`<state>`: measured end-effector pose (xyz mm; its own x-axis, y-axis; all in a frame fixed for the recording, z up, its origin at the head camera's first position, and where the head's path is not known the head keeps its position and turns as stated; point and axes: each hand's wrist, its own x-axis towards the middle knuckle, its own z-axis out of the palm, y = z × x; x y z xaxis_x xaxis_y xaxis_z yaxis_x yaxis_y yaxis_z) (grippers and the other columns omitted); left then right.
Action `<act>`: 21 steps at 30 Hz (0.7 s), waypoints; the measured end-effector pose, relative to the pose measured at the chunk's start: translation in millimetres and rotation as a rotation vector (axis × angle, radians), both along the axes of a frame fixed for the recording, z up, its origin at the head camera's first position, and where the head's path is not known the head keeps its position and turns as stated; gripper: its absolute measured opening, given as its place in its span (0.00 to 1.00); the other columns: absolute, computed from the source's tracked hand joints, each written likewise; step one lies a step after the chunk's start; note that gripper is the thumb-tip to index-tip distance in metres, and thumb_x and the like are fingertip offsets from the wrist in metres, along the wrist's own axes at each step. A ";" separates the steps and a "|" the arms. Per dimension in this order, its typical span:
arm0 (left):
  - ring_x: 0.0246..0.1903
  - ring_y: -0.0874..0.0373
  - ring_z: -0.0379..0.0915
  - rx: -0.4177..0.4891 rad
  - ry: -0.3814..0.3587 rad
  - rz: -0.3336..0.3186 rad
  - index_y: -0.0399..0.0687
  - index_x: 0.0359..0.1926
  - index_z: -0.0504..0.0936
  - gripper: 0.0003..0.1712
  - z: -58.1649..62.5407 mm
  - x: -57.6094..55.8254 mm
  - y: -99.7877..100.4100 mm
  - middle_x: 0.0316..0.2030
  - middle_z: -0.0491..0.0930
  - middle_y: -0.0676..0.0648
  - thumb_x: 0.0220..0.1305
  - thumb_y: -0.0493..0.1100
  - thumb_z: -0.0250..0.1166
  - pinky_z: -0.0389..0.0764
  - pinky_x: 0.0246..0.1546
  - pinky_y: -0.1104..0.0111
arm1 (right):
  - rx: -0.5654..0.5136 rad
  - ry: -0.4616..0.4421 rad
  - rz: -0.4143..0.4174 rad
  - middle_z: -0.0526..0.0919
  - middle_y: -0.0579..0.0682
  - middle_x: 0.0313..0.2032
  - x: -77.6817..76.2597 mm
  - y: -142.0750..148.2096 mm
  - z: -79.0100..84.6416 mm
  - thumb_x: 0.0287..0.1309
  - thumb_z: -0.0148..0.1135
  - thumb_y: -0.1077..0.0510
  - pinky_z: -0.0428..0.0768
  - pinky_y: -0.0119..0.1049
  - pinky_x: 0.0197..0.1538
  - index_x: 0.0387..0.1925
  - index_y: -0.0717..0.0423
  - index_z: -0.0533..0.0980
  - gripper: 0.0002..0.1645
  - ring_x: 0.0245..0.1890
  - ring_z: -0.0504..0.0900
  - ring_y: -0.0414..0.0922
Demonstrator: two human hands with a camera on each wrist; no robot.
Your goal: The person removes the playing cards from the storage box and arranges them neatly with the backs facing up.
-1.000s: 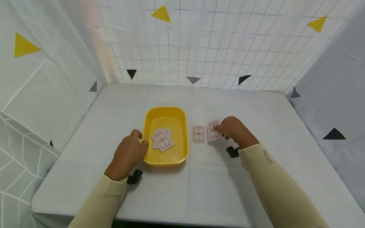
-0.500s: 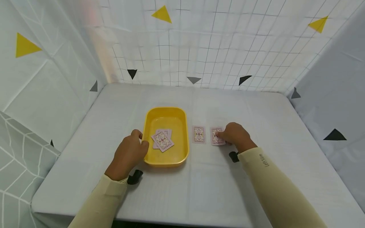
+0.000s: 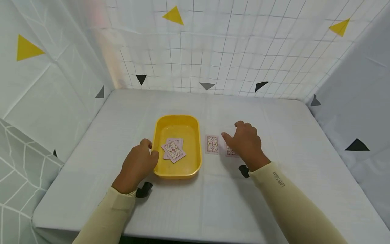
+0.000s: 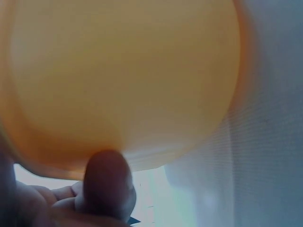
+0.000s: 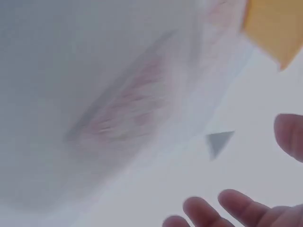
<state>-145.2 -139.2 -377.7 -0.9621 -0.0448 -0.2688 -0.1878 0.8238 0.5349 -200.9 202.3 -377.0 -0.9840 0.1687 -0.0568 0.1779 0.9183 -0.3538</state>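
Observation:
My left hand (image 3: 137, 164) is at the left edge of the yellow tray (image 3: 195, 162), its fingers curled and its thumb at the rim. In the left wrist view the thumb (image 4: 109, 184) meets the tray wall (image 4: 128, 85). Two patterned playing cards, the upper one tilted (image 3: 173, 151), lie overlapped inside the tray. Right of it, a playing card (image 3: 212, 144) lies back up on the table. My right hand (image 3: 246, 142) hovers with spread fingers above another playing card (image 3: 231, 151), partly covering it in the head view. Nothing is between its fingers in the right wrist view.
A white cloth covers the table (image 3: 182, 210), whose front edge runs along the bottom of the head view. White sheeting with a grid (image 3: 213, 51) and coloured triangles hangs behind the table and at both sides.
My right hand has laid its playing card flat on the table, moving it slightly right, then let go and lifted with fingers spread. The left hand and tray stay put.

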 end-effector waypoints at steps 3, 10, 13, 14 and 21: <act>0.26 0.51 0.72 0.002 -0.006 0.005 0.37 0.65 0.67 0.25 1.1 0.2 0.2 0.32 0.77 0.42 0.74 0.47 0.51 0.72 0.25 0.65 | 0.014 0.066 0.037 0.76 0.63 0.64 6.4 -17.2 13.0 0.68 0.63 0.32 0.80 0.63 0.56 0.73 0.58 0.70 0.45 0.60 0.73 0.63; 0.26 0.51 0.73 0.004 -0.009 0.009 0.37 0.64 0.67 0.25 1.7 -0.7 0.0 0.32 0.77 0.41 0.74 0.47 0.51 0.72 0.25 0.65 | 0.058 0.106 0.167 0.76 0.61 0.64 17.6 -60.8 38.5 0.66 0.64 0.30 0.81 0.59 0.55 0.73 0.56 0.70 0.46 0.57 0.73 0.60; 0.26 0.51 0.73 0.006 -0.011 0.010 0.37 0.65 0.67 0.25 1.8 -1.2 -0.2 0.33 0.77 0.41 0.74 0.47 0.51 0.73 0.25 0.65 | 0.083 0.122 0.218 0.77 0.59 0.64 18.9 -82.6 45.8 0.65 0.64 0.29 0.82 0.56 0.56 0.73 0.55 0.71 0.47 0.57 0.73 0.58; 0.26 0.50 0.73 0.006 -0.011 0.009 0.37 0.65 0.67 0.25 1.8 -1.1 -0.4 0.33 0.77 0.41 0.74 0.47 0.51 0.73 0.25 0.65 | 0.087 0.128 0.236 0.77 0.59 0.64 19.4 -90.0 48.0 0.65 0.64 0.29 0.82 0.56 0.55 0.73 0.55 0.71 0.47 0.56 0.73 0.57; 0.25 0.51 0.73 0.014 0.001 -0.002 0.36 0.65 0.68 0.26 0.6 -1.2 -1.2 0.33 0.77 0.41 0.73 0.47 0.51 0.72 0.24 0.65 | 0.163 0.129 0.367 0.78 0.56 0.61 20.6 -136.8 52.9 0.66 0.62 0.27 0.82 0.53 0.55 0.71 0.56 0.71 0.47 0.53 0.74 0.54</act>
<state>-146.3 -140.4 -377.0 -0.9625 -0.0393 -0.2683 -0.1856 0.8167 0.5463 -180.3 65.5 -324.1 -0.9778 -0.1978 0.0692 -0.2078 0.9583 -0.1963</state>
